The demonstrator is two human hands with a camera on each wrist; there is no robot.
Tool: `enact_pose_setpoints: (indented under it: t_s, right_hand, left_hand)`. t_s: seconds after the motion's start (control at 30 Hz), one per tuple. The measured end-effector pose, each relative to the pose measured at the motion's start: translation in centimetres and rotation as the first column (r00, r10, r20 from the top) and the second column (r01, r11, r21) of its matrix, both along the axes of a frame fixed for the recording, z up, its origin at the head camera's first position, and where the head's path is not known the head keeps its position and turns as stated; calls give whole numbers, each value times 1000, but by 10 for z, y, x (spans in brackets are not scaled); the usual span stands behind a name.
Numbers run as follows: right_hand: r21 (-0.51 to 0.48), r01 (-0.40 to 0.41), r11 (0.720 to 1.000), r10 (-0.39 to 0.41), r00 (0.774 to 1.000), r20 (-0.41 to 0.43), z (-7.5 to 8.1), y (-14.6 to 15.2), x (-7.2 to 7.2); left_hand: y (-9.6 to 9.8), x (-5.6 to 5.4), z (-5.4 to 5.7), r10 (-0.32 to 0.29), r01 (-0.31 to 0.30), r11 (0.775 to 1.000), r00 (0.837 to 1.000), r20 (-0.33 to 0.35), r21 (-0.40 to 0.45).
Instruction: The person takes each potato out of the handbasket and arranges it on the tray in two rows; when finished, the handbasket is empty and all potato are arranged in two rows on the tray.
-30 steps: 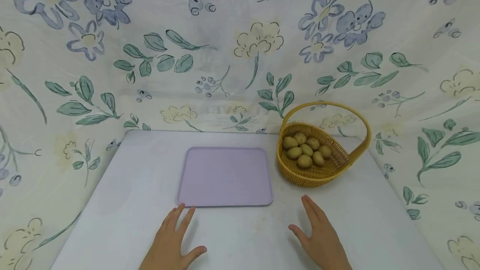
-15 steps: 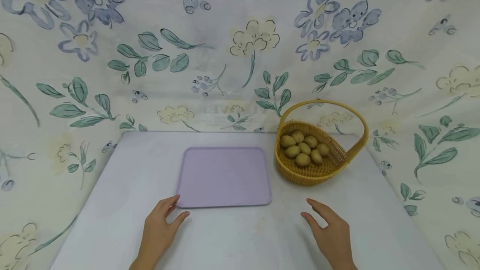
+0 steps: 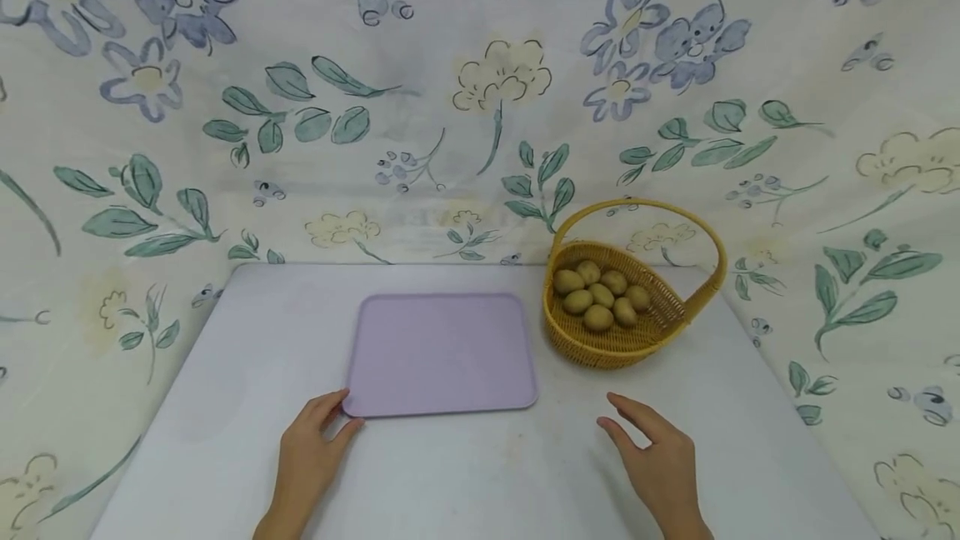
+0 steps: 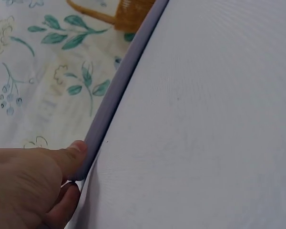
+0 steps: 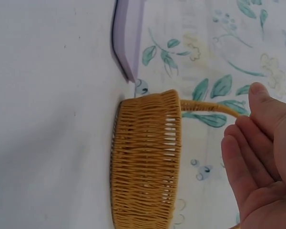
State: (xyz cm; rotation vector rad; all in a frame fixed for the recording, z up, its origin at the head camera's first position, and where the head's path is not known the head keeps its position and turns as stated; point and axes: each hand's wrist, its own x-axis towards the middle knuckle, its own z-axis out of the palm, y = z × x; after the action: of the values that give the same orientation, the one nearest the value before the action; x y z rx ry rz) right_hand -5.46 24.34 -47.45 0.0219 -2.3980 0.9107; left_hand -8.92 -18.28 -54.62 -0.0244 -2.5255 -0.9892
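A flat lilac tray (image 3: 441, 352) lies on the white table. My left hand (image 3: 307, 448) pinches its near left corner; in the left wrist view the thumb (image 4: 76, 151) rests on the tray's rim (image 4: 109, 100), with the fingertips just at the other side. Apart from everything, my right hand (image 3: 663, 461) hovers at the front right with relaxed, slightly bent fingers and holds nothing. Beyond it stands a wicker basket (image 3: 600, 354) with a tall handle, and several yellow-brown oval items like potatoes (image 3: 600, 296) lie inside.
The white table (image 3: 450, 482) carries the tray in its middle and the basket at the back right. A floral cloth (image 3: 420, 40) hangs behind and along both sides of the table.
My left hand has moved to the tray's near left corner and taken hold of it; the tray has turned very slightly. My right hand's fingers have bent and the thumb has come closer to them.
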Motion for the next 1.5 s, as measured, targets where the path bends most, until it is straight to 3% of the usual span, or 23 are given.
enact_pose_setpoints:
  t_s: [0.2, 0.57, 0.77, 0.97, 1.5]
  right_hand:
    - [0, -38, 999, 38, 998, -46, 7, 3, -9]
    - [22, -87, 996, 88, 992, -93, 35, 16, -33]
    - [33, -118, 992, 122, 979, -164, 48, 20, -47]
    - [9, -142, 990, 142, 976, -165, 58, 24, -59]
    - [-66, -113, 991, 103, 986, -133, 58, 33, -75]
  left_hand:
    - [-6, 0, -4, 19, -21, 999, 999, 37, 45]
    - [-7, 5, -7, 68, -74, 994, 994, 82, 77]
    - [-5, 4, -6, 50, -52, 996, 998, 33, 74]
    - [-3, 1, -3, 32, -33, 996, 999, 7, 88]
    - [-3, -2, -1, 9, -12, 995, 999, 37, 95]
